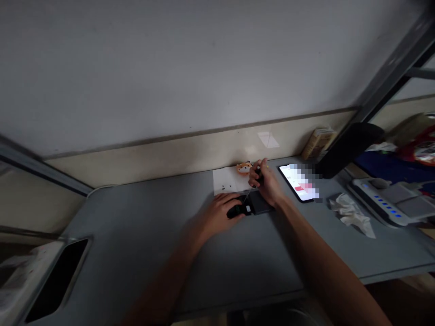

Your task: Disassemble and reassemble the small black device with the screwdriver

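Note:
A flat black device [259, 202] with a small white patch lies on the grey desk. My left hand [222, 212] is closed around its left end, thumb on the near side and fingers on the far side. Above the device, my right hand [266, 181] grips a thin screwdriver [248, 195], whose shaft slants down to the dark part beside my left fingers. Whether its tip sits in a screw is too small to tell. Behind my hands is a white sheet of paper [222, 177] with several tiny dark bits, likely screws. An orange animal-face case [244, 169] rests on the paper.
A lit phone [299, 183] lies to the right. Beyond it are a black cylinder [350, 147], a small carton [317, 144], crumpled tissue [351, 213] and a power strip [387, 203] with blue lights. A dark-screened device [59, 278] is at left. The wall [170, 160] borders the desk's back.

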Demonstrator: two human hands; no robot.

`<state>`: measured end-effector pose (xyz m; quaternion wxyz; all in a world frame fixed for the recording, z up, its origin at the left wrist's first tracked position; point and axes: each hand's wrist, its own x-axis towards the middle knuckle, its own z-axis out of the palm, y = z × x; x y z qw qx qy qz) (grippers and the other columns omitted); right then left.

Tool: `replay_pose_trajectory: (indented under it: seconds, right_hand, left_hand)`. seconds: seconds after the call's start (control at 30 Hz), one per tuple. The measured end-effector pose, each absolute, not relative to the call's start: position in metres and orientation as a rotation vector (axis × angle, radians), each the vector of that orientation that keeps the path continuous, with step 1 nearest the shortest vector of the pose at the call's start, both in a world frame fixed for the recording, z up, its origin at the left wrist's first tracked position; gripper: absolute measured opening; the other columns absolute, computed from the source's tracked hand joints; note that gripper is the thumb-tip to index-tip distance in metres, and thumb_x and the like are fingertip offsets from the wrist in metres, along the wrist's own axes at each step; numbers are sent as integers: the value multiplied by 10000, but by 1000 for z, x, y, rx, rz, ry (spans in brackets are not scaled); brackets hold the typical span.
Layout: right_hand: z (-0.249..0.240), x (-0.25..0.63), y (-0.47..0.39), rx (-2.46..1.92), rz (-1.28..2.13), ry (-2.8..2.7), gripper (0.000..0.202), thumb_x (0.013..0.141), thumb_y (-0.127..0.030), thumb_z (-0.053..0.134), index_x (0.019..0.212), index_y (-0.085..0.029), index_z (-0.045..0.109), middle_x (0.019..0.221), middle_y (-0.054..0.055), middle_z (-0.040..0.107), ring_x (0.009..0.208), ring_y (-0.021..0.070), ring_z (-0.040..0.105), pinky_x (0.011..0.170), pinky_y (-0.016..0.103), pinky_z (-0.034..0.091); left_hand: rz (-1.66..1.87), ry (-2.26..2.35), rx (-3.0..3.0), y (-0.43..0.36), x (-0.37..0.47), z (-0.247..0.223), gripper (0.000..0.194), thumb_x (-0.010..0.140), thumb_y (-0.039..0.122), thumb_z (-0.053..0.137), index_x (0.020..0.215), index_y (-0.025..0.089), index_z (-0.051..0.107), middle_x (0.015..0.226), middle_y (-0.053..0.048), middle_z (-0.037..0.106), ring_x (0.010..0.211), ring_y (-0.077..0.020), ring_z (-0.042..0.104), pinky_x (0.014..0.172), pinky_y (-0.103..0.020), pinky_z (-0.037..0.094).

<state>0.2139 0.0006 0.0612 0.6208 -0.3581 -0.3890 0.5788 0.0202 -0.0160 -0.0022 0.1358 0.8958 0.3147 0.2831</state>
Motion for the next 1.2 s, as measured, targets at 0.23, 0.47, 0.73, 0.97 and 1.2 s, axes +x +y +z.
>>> replay_pose_trajectory:
  seconds: [0.23,0.47,0.73,0.97,1.2]
  right_hand:
    - [68,216,-2,-774,1367,-958,499,698,-696,740,760,-236,557,756,-18,501,580,114,446,580,288,392]
    - [63,215,-5,-1132,1001,-1321,601,770,-833,565,728,-244,450,654,-22,511,617,145,475,647,305,424]
    - [64,219,-5,-1275,653,-1405,598,859,-808,440,730,-230,517,622,-31,485,591,138,467,597,286,410]
    - [60,227,2,-1304,377,-1203,529,903,-727,477,694,-242,487,590,-30,483,568,141,478,574,286,404]
    - [86,267,-20,-1567,470,-1822,236,809,-466,722,892,-247,688,919,24,671,729,170,600,669,305,460]
  left_hand:
    - [752,916,2605,-17,21,3,213,896,286,728,1104,239,716,1284,-72,704,1214,-256,642,1074,-459,512]
    - [675,925,2659,-18,20,5,226,931,299,685,1149,244,704,1313,-69,686,1212,-248,634,1080,-445,491]
    - [568,931,2717,-20,18,9,281,983,360,611,1237,261,675,1381,-69,649,1278,-257,597,1112,-452,449]
    - [544,913,2648,-19,15,12,280,973,357,615,1228,251,665,1404,-70,628,1295,-254,583,1134,-452,430]
    - [397,1071,2538,-21,4,26,596,824,419,790,1357,280,564,1540,-106,445,1395,-354,452,1139,-524,426]
